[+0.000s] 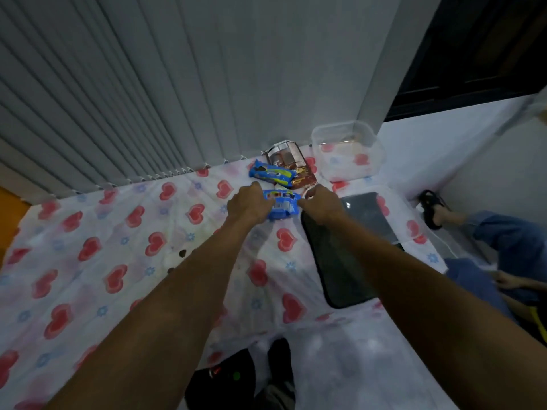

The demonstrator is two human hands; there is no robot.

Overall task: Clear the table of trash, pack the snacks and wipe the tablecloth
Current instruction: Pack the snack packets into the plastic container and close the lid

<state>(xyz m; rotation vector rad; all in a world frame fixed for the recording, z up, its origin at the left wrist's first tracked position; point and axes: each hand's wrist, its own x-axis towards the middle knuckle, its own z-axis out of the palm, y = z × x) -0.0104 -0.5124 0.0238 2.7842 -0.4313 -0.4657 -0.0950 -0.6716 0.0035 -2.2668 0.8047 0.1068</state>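
A blue snack packet (281,205) lies on the heart-print tablecloth (97,247), gripped at its left end by my left hand (248,202) and at its right end by my right hand (321,204). Just behind it lies a second blue packet with a green stripe (273,172). A brown snack packet (291,161) stands behind that one, near the wall. A clear plastic container (346,150) sits at the table's far right corner. Dark crumbs (181,253) dot the cloth left of my left forearm.
A dark flat tray or lid (349,247) lies on the cloth under my right forearm. Vertical blinds (118,99) hang behind the table. Another person's legs in jeans (509,241) and a sandalled foot (430,207) are on the floor at right. My dark shoes (279,365) show below.
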